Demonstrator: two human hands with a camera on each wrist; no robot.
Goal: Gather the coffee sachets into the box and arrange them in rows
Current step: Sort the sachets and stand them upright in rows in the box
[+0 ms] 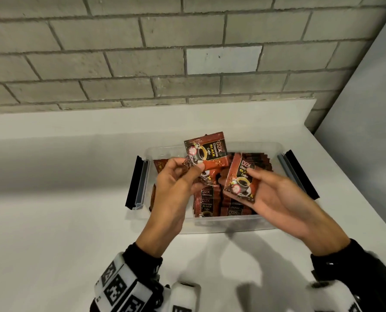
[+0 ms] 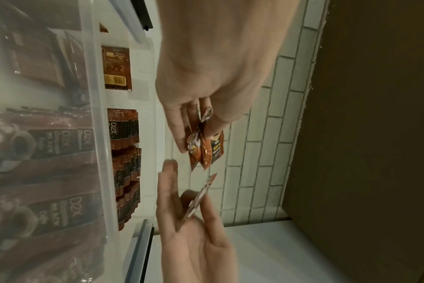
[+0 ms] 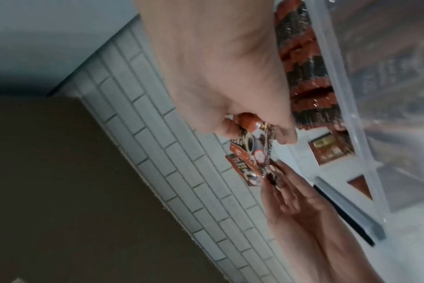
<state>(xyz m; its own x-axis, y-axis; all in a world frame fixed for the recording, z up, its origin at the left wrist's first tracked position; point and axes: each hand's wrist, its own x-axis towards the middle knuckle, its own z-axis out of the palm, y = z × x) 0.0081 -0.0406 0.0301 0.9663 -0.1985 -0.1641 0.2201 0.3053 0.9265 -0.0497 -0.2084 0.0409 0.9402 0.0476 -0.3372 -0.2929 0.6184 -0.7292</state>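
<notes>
Above the box, I have both hands working over the sachets: my left hand (image 1: 176, 183) pinches a small bunch of coffee sachets (image 1: 206, 153) between thumb and fingertips, at least two, fanned and skewed against each other, with the topmost printed face turned toward the head camera. My right hand (image 1: 282, 197) pinches a single sachet (image 1: 240, 179) between thumb on its face and fingers behind, held tilted just beside the left-hand bunch without clearly touching it. Both loads hang over the clear plastic box (image 1: 232, 221), which sits on the white counter (image 1: 52, 199) with its black-and-grey side latches (image 1: 138, 183) swung open. Inside, the job looks largely done to my eye: the rows of sachets (image 1: 207, 203) stand packed on edge through the middle and right of the box, and a few sachets (image 1: 158, 165) show at the left end, partly hidden by my left hand. I see no sachets on the counter around the box. What remains, as I judge it, is squaring up the handfuls I am holding, slotting them in, and tidying that left end.
</notes>
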